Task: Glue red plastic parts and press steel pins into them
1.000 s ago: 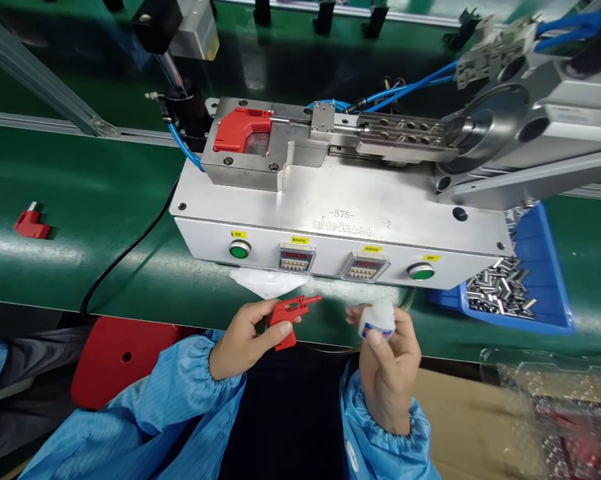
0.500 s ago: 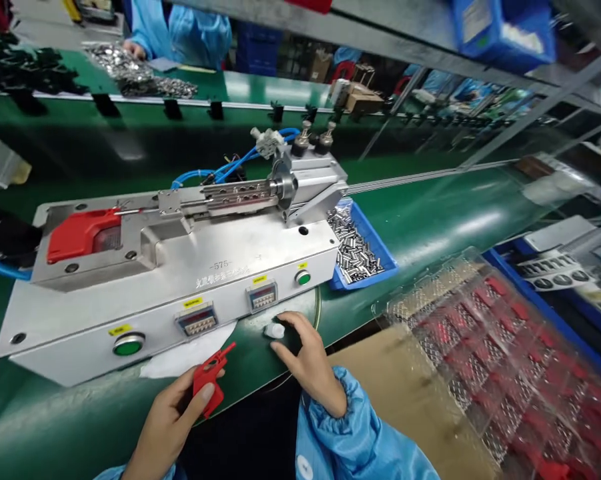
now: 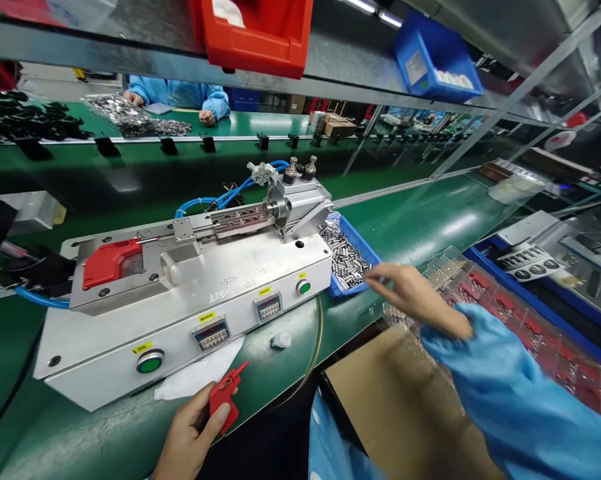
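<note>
My left hand [image 3: 187, 437] grips a red plastic part [image 3: 225, 397] at the near edge of the green belt, in front of the metal press fixture [image 3: 195, 293]. Another red part [image 3: 111, 261] sits clamped in the fixture's nest at its left end. My right hand [image 3: 413, 297] reaches out to the right with its fingers apart, fingertips at the rim of the blue bin [image 3: 353, 257] of small metal pins. It holds nothing. A small white bottle [image 3: 281, 341] lies on the belt below the fixture's control panel.
A white cloth [image 3: 203, 373] lies under the fixture's front edge. A clear tray of red parts [image 3: 510, 327] and a cardboard box [image 3: 405, 413] stand at the right. Overhead, a shelf carries red and blue bins. Another person's hands work at the far belt [image 3: 200, 117].
My right hand set the white bottle down on the belt, then swung right toward the blue pin bin. My view turned up and to the right. My left hand kept the red part.
</note>
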Action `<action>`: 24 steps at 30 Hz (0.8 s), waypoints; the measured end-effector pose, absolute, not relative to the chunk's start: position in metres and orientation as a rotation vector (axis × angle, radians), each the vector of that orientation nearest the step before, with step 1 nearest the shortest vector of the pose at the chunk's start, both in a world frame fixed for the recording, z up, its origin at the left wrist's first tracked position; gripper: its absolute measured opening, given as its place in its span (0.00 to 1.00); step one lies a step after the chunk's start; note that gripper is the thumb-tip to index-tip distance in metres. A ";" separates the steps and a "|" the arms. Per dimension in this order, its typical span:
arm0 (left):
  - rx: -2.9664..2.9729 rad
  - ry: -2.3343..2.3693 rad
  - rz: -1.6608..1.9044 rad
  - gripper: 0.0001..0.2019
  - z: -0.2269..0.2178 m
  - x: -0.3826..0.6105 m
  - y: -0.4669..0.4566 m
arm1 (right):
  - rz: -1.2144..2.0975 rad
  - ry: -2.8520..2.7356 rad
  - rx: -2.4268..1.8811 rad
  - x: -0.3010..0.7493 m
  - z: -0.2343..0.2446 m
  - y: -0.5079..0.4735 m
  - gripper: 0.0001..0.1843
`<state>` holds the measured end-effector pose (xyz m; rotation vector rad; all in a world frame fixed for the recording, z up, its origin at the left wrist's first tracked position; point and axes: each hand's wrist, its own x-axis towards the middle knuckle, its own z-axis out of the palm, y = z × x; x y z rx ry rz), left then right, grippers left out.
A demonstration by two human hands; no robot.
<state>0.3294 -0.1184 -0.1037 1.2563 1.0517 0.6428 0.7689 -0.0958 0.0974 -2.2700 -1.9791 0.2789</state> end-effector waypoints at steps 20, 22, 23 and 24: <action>1.391 0.973 0.715 0.26 -0.108 0.354 -0.114 | 0.379 -1.995 -1.891 0.777 0.140 -0.031 0.27; 1.398 0.979 0.740 0.29 -0.107 0.358 -0.108 | 0.259 -2.062 -1.725 0.758 0.145 -0.021 0.28; 1.395 0.982 0.748 0.30 -0.108 0.359 -0.105 | 0.231 -2.121 -1.624 0.742 0.147 -0.013 0.27; 1.394 0.983 0.757 0.30 -0.108 0.359 -0.103 | 0.224 -2.182 -1.514 0.724 0.149 -0.003 0.25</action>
